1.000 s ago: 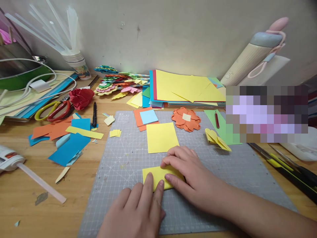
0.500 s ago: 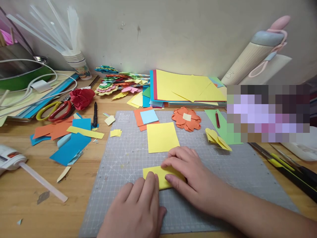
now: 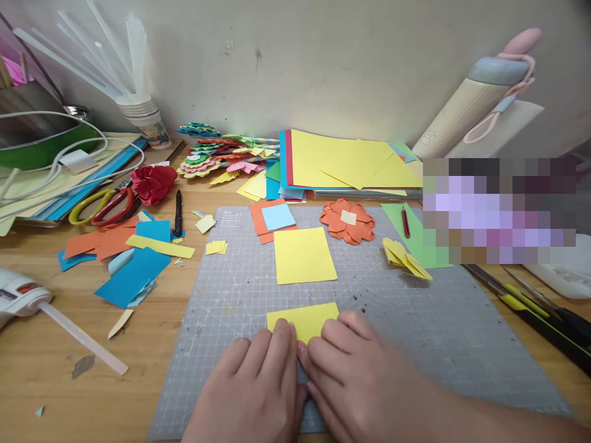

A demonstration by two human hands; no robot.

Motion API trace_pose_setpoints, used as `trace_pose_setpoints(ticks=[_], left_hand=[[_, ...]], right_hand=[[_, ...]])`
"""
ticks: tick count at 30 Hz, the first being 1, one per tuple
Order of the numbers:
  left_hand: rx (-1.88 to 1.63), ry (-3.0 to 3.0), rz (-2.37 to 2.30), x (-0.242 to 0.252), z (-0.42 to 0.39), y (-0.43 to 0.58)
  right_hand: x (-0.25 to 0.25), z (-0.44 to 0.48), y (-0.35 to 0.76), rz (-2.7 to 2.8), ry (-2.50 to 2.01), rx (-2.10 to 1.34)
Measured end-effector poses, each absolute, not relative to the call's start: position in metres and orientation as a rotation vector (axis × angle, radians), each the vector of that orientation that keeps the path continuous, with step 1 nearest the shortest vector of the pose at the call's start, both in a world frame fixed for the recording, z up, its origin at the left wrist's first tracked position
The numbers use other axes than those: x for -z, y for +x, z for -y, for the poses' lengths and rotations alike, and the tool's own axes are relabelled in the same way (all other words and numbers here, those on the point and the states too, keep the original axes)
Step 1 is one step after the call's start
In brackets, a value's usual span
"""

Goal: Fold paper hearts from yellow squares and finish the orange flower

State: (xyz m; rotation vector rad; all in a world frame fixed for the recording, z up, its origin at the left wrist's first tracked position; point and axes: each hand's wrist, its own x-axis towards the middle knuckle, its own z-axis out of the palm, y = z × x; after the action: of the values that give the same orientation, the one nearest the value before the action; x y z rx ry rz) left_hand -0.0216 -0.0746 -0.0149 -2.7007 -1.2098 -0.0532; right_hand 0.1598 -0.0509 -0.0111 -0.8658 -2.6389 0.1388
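Observation:
A folded piece of yellow paper (image 3: pixel 305 317) lies on the grey cutting mat (image 3: pixel 415 344), close in front of me. My left hand (image 3: pixel 252 381) is closed over its left near part, with the fingers together pressing down on it. From the right, my right hand (image 3: pixel 353 363) has curled fingers on the paper's near right part, its index finger beside the left fingers. Both hands cover the paper's near edge. Just beyond lies a flat yellow square of paper (image 3: pixel 305 255).
Further back on the mat sit an orange paper flower (image 3: pixel 348 221), a folded yellow paper piece (image 3: pixel 405 261) and a blue square (image 3: pixel 278 216). Scissors (image 3: pixel 108 206), paper scraps (image 3: pixel 133 280) and a hot glue gun (image 3: pixel 23 295) lie left; a black-and-yellow cutter (image 3: pixel 530 307) lies right.
My right hand has moved from the paper's top right part towards me, to its near edge beside my left hand. Its fingers have curled in. My left hand has hardly moved.

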Motion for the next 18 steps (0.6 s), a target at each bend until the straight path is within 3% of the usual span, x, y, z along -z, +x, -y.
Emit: trace_pose_setpoints(ticks=[9, 18], left_hand=[[0.036, -2.698, 1.213, 0.013, 0.071, -0.020], [0.154, -2.757, 1.341, 0.005, 0.065, -0.016]], right_hand=[[0.005, 0.065, 0.166, 2.674, -1.201, 0.117], [0.000, 0.062, 0.176, 2.779, -1.273, -0.008]])
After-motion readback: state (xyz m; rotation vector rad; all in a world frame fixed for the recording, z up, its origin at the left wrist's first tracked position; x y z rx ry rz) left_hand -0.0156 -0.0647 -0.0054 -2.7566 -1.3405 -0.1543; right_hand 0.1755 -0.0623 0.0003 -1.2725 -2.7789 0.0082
